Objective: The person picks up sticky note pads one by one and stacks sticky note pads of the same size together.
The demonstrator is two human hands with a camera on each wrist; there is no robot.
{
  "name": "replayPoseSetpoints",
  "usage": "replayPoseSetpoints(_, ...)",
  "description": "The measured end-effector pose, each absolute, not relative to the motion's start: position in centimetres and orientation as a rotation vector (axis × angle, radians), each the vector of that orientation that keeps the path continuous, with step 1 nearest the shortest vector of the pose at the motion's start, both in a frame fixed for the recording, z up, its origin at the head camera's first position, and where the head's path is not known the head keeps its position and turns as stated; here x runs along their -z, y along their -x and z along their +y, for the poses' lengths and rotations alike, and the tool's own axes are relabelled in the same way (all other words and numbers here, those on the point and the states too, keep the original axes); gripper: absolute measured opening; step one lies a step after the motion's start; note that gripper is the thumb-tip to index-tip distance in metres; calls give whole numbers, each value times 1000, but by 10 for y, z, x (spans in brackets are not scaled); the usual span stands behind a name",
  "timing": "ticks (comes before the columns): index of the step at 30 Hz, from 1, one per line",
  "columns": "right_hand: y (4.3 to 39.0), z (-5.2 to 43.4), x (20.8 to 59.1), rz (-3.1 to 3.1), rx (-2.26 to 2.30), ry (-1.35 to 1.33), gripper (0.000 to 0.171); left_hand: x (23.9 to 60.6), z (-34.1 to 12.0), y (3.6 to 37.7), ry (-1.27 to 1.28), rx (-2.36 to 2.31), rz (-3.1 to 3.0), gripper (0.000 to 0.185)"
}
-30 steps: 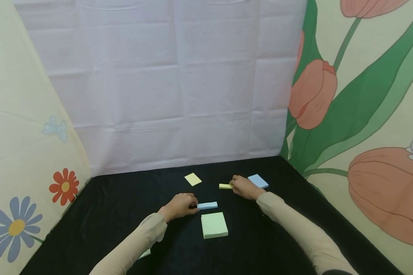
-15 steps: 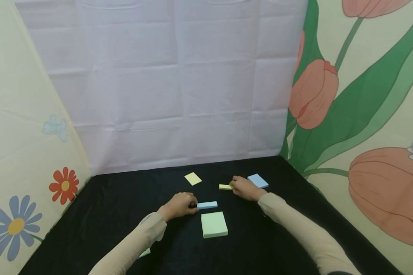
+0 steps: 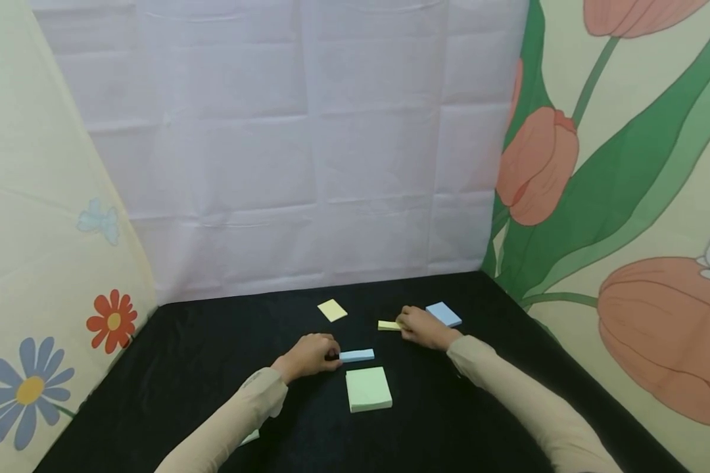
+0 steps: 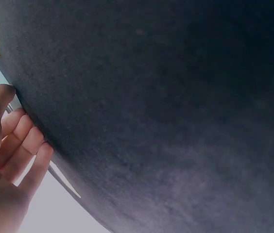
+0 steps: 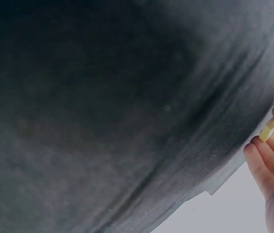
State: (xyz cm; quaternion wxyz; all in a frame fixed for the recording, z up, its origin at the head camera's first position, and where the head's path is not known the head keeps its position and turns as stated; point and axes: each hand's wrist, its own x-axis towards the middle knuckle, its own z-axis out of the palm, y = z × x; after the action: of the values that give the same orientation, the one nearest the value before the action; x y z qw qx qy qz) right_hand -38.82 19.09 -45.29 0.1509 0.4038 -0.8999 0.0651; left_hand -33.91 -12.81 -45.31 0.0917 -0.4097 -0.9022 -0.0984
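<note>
"Pinching something, was it, that left hand (image 3: 309, 357)?"

"Yes, the left end of a blue strip (image 3: 357, 355). Thumb and fingers had closed on it, with only the strip's thickness between them, and the rest stuck out to the right."

"And the right hand (image 3: 427, 327)?"

"Its fingers were drawn together on the right end of a yellow strip (image 3: 388, 325), farther from the person than the blue one."

"Were the strips raised off the black worktop (image 3: 449, 420)?"

"I couldn't tell; they were either lying on it or held very low."

"What was around them?"

"A pale green block (image 3: 369, 389) sat near the blue strip, on the person's side. A blue pad (image 3: 444, 314) lay just beside the right hand; whether they touched was unclear. Beyond the left hand, well apart from it, lay a yellow pad (image 3: 332, 310). A pale green corner (image 3: 250, 436) peeked out by the left sleeve (image 3: 231, 414), which hid the rest."
</note>
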Motion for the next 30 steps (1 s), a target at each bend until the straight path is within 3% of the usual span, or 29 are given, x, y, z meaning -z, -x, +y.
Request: replayPoseSetpoints(30,366,176,444,-2626,-319,-1171,18,452,-128,337,1201,344,-2712,13)
